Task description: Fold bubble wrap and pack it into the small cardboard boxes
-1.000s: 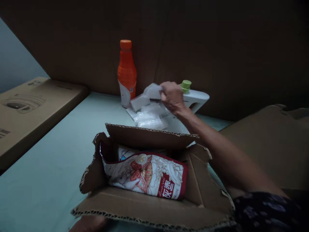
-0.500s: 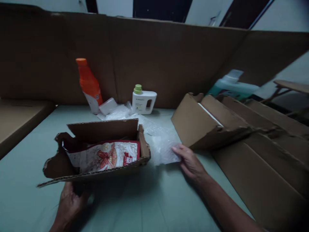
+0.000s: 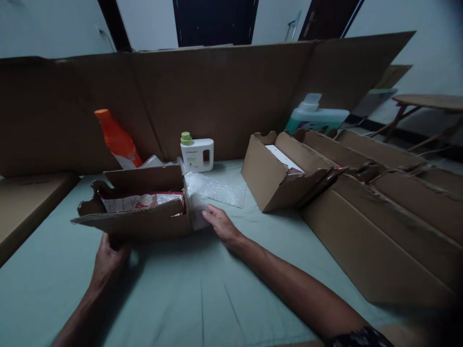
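Plastic wrap point(image 3: 198, 214) now closer to the box point(image 3: 148, 227), edge in the right fingers point(image 3: 214, 213)

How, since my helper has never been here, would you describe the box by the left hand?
Find the tall cardboard screen behind the green cloth. Before its left half, nearer than the orange bottle, is an open box with the left hand at its lower edge. It is apart from the boxes clustered on the right, and a printed, red-edged bag shows inside.
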A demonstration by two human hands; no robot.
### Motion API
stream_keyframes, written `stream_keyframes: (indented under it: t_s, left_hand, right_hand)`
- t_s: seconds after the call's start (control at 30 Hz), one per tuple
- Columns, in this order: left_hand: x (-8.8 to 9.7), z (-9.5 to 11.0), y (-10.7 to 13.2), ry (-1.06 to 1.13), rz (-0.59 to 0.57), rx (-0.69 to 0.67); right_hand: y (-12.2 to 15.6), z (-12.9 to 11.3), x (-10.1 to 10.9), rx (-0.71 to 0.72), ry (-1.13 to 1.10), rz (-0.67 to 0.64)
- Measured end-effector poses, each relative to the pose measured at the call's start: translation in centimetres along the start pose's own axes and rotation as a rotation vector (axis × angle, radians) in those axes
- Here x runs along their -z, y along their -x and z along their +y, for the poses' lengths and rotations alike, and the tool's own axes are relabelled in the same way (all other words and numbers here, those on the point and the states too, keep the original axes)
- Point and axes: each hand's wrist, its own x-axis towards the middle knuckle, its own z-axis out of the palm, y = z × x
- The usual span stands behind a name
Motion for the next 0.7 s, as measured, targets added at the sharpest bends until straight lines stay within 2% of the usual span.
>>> stream_keyframes:
  t_s: [0.07, 0.17, 0.2, 0.27, 0.33, 0.47, 0.53, 0.63, 0.7]
  left_hand:
    - [0.1, 0.6, 1.8, 0.022, -0.017, 0.022]
    - [0.5, 0.8, 6.7, -0.009, 0.103, -0.019]
    - [0.4, 0.9, 8.6, -0.015, 0.097, -0.058]
    - [-0.3, 1.8, 11.7, 0.022, -0.011, -0.132]
    - [-1.9, 3.3, 13.5, 0.136, -0.202, -0.133]
    - [-5.3, 6.7, 13.7, 0.506, -0.542, 0.021]
    - [-6.1, 7.8, 13.3, 0.594, -0.683, 0.071]
    - [-5.8, 8.1, 12.9, 0.551, -0.817, 0.191]
    - [-5.1, 7.7, 12.8, 0.524, -0.794, 0.322]
  right_hand:
    - [1.1, -0.8, 1.7, 0.003, -0.006, 0.045]
    - [4.3, -2.4, 4.6, -0.073, -0.037, 0.128]
    - [5.5, -2.8, 5.4, -0.119, -0.059, 0.143]
    - [7.5, -3.5, 6.0, -0.207, -0.115, 0.132]
    - [8.9, -3.8, 5.6, -0.281, -0.166, 0.076]
    - [9.9, -3.1, 2.7, -0.413, -0.217, -0.099]
    - [9.7, -2.5, 1.7, -0.452, -0.222, -0.159]
    - [9.2, -1.6, 1.5, -0.428, -0.215, -0.092]
    - [9.0, -1.2, 2.2, -0.377, -0.194, 0.0]
